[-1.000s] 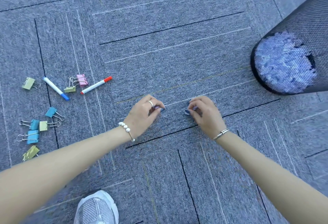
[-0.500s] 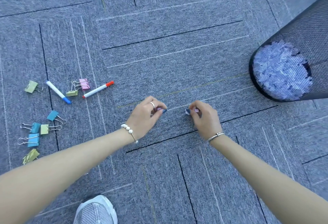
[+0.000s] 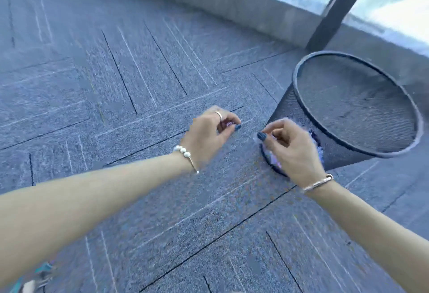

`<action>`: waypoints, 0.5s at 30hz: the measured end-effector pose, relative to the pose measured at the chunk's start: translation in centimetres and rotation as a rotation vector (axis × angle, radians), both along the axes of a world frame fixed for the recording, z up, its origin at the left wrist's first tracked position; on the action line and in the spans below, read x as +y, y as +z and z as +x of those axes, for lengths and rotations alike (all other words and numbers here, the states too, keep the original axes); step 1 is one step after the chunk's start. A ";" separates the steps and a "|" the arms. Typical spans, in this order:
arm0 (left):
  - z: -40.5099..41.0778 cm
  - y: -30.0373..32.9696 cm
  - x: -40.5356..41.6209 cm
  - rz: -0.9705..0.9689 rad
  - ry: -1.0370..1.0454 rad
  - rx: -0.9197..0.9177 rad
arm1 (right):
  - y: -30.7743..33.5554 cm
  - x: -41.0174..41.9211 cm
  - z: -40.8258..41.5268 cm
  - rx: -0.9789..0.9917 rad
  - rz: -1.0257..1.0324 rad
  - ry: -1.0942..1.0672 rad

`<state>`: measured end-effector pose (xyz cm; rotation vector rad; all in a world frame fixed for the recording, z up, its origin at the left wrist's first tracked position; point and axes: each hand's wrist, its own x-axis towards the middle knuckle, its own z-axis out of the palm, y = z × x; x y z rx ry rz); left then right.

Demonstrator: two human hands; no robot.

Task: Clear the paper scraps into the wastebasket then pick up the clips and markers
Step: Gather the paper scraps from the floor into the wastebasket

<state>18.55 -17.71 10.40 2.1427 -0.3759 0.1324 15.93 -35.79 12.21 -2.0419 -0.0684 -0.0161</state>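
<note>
Two small paper scraps (image 3: 228,124) were pinched, one in the closed fingertips of each of the hands, left hand (image 3: 206,134) and right hand (image 3: 290,148), beside the wastebasket (image 3: 348,116) just right of them; being light and flimsy, they were judged best held pinched.

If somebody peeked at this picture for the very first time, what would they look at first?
Probably the two bare arms reaching across the grey carpet, with the left hand and right hand both pinched shut on little pale paper scraps in the middle. Next, the big black mesh wastebasket standing at the right, just beyond the right hand, with bright windows behind it. A few blurry teal clips peek in at the bottom-left corner.
</note>
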 end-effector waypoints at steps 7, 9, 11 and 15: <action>6.0 8.7 -12.7 -0.156 -0.067 -0.212 | 8.1 -10.4 4.3 -0.251 -0.082 -0.275; 7.5 8.6 -16.2 -0.091 -0.093 -0.188 | 7.3 -13.2 5.3 -0.235 -0.182 -0.350; 8.3 7.1 -18.8 0.015 -0.125 -0.134 | 5.4 -14.8 5.7 -0.198 -0.271 -0.375; 8.4 4.2 -20.5 0.257 -0.188 -0.045 | 2.9 -15.0 6.0 -0.239 -0.400 -0.354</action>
